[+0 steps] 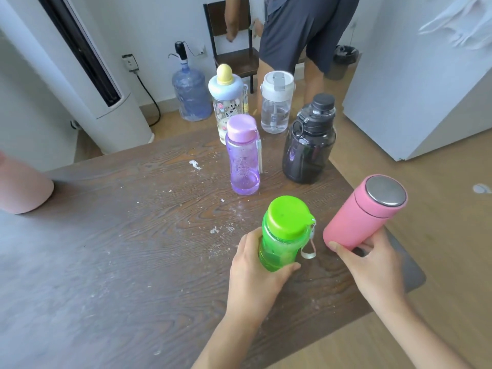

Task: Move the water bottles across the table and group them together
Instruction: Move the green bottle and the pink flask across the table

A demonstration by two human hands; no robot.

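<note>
A person is standing at a dark wood-grain counter (133,235), looking down at their own two bare hands. Six water bottles are showing in all, each a different kind.

The left hand (255,270) is wrapping around the lower body of a green bottle (285,235), which is standing upright on the counter. The right hand (372,265) is gripping the base of a pink flask (364,214), which is tilting, its steel-capped top leaning up and away to the right of the green bottle. Whether the flask's base is touching the counter cannot be told. The two held bottles are sitting just beside each other, not touching.

Taking the green bottle as the landmark, the other four are standing beyond it, toward the counter's far edge. A purple bottle (243,155) is nearest, straight ahead. A dark smoky jug (310,142) with a black cap is ahead and to the right, closer to the right hand. Farther back, a clear bottle with a blue and yellow lid (226,102) and a clear bottle with a white lid (275,102) are standing side by side.

So the loose group lies directly forward of both hands, and the held pair likely needs carrying that way. White crumbs are dotting the counter between them.
</note>
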